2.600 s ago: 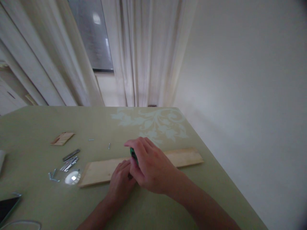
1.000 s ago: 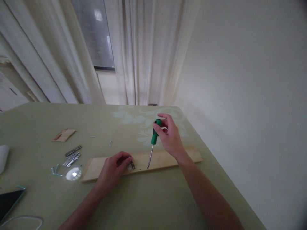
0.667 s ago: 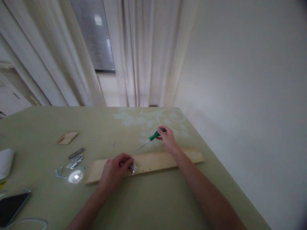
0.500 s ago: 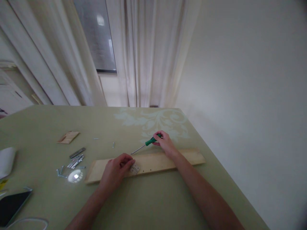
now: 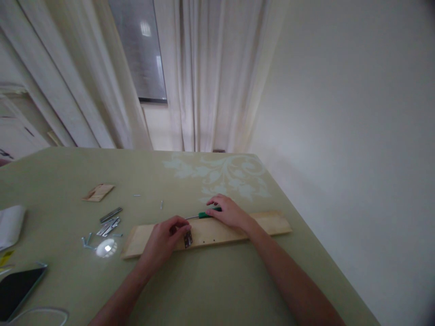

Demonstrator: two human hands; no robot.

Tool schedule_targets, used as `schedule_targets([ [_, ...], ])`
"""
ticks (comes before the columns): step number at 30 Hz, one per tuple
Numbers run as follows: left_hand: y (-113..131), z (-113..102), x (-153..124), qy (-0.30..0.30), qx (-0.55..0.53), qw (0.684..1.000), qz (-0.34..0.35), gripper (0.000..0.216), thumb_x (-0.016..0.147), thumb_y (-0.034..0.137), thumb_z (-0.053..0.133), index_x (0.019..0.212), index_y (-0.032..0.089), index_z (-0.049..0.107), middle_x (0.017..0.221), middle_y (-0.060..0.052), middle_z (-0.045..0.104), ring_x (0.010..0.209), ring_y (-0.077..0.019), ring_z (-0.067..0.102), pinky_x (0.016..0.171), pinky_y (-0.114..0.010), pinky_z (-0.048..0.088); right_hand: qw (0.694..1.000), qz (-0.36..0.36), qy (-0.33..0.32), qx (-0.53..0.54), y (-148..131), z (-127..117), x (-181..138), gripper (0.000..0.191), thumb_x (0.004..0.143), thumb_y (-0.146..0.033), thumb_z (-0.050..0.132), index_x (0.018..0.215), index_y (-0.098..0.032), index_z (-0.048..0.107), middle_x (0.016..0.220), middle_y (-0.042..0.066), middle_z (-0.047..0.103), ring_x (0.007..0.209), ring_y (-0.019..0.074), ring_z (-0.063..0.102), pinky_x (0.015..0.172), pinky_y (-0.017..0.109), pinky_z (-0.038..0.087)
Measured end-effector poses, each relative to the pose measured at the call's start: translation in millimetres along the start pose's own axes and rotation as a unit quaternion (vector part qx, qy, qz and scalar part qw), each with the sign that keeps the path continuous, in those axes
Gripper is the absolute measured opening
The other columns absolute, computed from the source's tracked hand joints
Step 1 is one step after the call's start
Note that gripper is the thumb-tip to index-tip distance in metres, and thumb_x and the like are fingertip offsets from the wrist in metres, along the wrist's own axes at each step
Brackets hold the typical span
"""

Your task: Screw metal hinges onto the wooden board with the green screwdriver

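A long pale wooden board (image 5: 268, 223) lies across the green table (image 5: 217, 290). My left hand (image 5: 165, 237) rests on the board with its fingers pinched on a small metal hinge (image 5: 187, 238) that stands at the board's near edge. My right hand (image 5: 229, 212) lies flat over the handle of a green screwdriver (image 5: 203, 215), pressing it down at the board's far edge, with the shaft pointing left toward my left hand. Small dark holes show in the board just right of the hinge.
Several metal hinges (image 5: 109, 222) and loose screws (image 5: 86, 241) lie left of the board beside a round shiny disc (image 5: 106, 248). A small wood piece (image 5: 98, 192) sits farther back. A dark tablet (image 5: 18, 292) and white object (image 5: 10, 225) are at the left edge. Curtains and wall stand behind.
My right hand lifted the screwdriver off the board, swung it flat and lowered it onto the table at the board's far edge. My left hand stayed on the hinge and tipped it upright.
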State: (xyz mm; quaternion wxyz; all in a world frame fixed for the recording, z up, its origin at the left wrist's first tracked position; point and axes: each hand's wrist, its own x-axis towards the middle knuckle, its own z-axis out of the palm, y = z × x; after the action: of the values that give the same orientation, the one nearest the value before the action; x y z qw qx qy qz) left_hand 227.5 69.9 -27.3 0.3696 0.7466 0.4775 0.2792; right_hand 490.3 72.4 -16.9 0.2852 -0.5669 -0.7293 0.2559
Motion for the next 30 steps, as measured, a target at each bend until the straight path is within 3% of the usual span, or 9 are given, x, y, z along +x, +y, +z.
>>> schedule_targets([
  [3,-1,0,0,-0.006,0.003,1.0,-0.009,0.035,0.091,0.051,0.061,0.092,0.02,0.078,0.074,-0.002,0.076,0.064,-0.0189,0.064,0.06,-0.026,0.042,1.0,-0.024,0.0,-0.017,-9,7,-1,0.036,0.093,-0.038,0.074,0.123,-0.017,0.071,0.122,0.012,0.07,0.114,0.0227,0.064,0.104,0.037,0.046],
  [5,-1,2,0,-0.008,0.004,1.0,-0.01,0.036,0.09,0.052,0.061,0.093,0.02,0.078,0.074,-0.002,0.077,0.062,-0.0188,0.064,0.06,-0.026,0.042,0.999,-0.04,0.008,-0.026,-17,12,-4,0.037,0.095,-0.043,0.072,0.121,-0.016,0.07,0.121,0.012,0.069,0.115,0.0225,0.063,0.105,0.038,0.046],
  [8,-2,3,0,-0.005,-0.003,1.0,-0.008,0.036,0.091,0.051,0.06,0.095,0.02,0.079,0.072,-0.003,0.077,0.062,-0.0191,0.064,0.059,-0.026,0.043,0.996,-0.08,0.013,-0.041,-31,19,-9,0.042,0.089,-0.055,0.076,0.105,-0.017,0.071,0.117,0.01,0.065,0.115,0.0224,0.059,0.103,0.037,0.047],
  [11,-5,5,1,-0.01,-0.025,1.0,-0.009,0.035,0.092,0.048,0.059,0.096,0.02,0.079,0.072,-0.003,0.076,0.063,-0.0196,0.065,0.06,-0.026,0.044,0.991,-0.107,-0.024,-0.08,-43,29,-13,0.047,0.077,-0.061,0.084,0.086,-0.016,0.072,0.116,0.01,0.062,0.116,0.0259,0.056,0.103,0.041,0.047],
  [13,-7,5,2,-0.003,-0.043,0.999,-0.009,0.035,0.091,0.049,0.062,0.095,0.02,0.079,0.075,-0.003,0.077,0.064,-0.0199,0.066,0.06,-0.026,0.046,0.99,-0.105,-0.029,-0.092,-47,37,-15,0.04,0.078,-0.055,0.086,0.085,-0.017,0.075,0.117,0.01,0.063,0.118,0.0269,0.055,0.105,0.042,0.044],
  [17,-8,6,3,0.036,-0.083,0.996,-0.011,0.036,0.087,0.053,0.067,0.091,0.02,0.079,0.082,-0.005,0.08,0.07,-0.0214,0.069,0.064,-0.028,0.049,0.994,-0.077,0.023,-0.077,-50,53,-14,0.014,0.084,-0.033,0.082,0.083,-0.02,0.078,0.111,0.006,0.068,0.111,0.0234,0.058,0.101,0.039,0.042],
  [24,-8,7,2,0.099,-0.103,0.989,0.047,0.028,0.083,0.05,0.072,0.089,0.025,0.081,0.091,-0.005,0.082,0.085,-0.0246,0.074,0.08,-0.032,0.055,0.984,-0.036,0.147,-0.097,-48,62,-9,0.01,0.08,-0.016,0.073,0.072,-0.016,0.069,0.087,0.004,0.066,0.088,0.0189,0.057,0.084,0.034,0.041],
  [27,-17,-3,6,0.119,-0.061,0.991,0.029,0.032,0.085,0.054,0.069,0.096,0.026,0.081,0.098,-0.005,0.083,0.09,-0.0255,0.075,0.082,-0.032,0.055,0.991,-0.047,0.126,-0.026,-44,50,-7,0.01,0.081,-0.015,0.071,0.072,-0.017,0.067,0.081,0.002,0.065,0.083,0.0163,0.057,0.081,0.031,0.042],
  [30,-31,-19,14,0.143,0.027,0.989,0.012,0.041,0.09,0.055,0.059,0.109,0.025,0.08,0.105,-0.006,0.081,0.09,-0.0262,0.074,0.081,-0.034,0.056,0.993,-0.043,0.06,0.091,-43,35,-7,0.014,0.088,-0.022,0.065,0.075,-0.018,0.065,0.073,-0.002,0.063,0.072,0.0129,0.055,0.072,0.027,0.042],
])
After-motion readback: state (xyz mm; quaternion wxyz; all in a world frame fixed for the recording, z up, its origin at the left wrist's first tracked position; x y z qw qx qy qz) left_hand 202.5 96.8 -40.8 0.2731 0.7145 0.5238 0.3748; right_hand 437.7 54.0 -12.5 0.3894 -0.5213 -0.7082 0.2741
